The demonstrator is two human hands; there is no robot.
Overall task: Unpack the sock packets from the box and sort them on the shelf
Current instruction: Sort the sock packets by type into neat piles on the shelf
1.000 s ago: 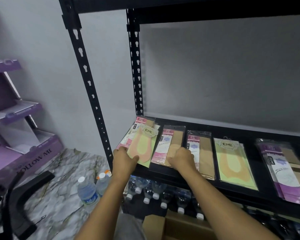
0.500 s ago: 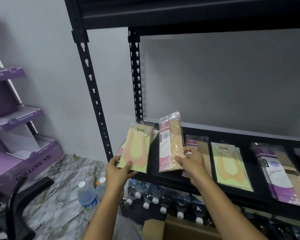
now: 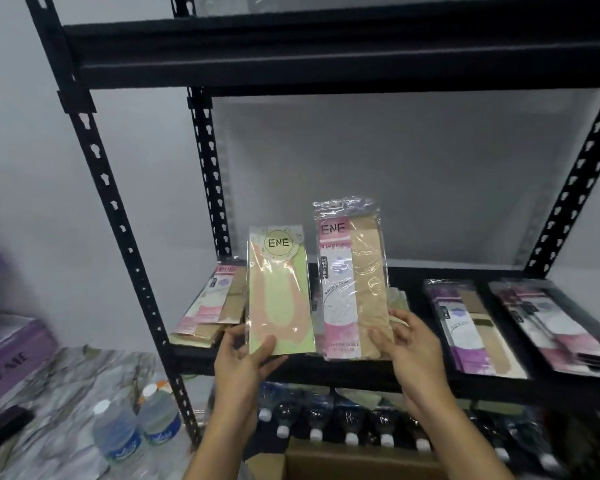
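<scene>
2 hands hold sock packets upright above the shelf (image 3: 326, 370): left hand (image 3: 243, 358) pinches a green packet (image 3: 278, 292), right hand (image 3: 409, 344) a pink-and-beige packet (image 3: 350, 282). Slippery plastic gripped only at the bottom edge could slide free.

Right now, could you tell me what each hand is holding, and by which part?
Left hand grips the green packet by its bottom edge; right hand grips the pink-and-beige packet by its lower right.

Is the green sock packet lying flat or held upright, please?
Upright: the left hand holds the green packet by its bottom edge above the shelf.
</scene>
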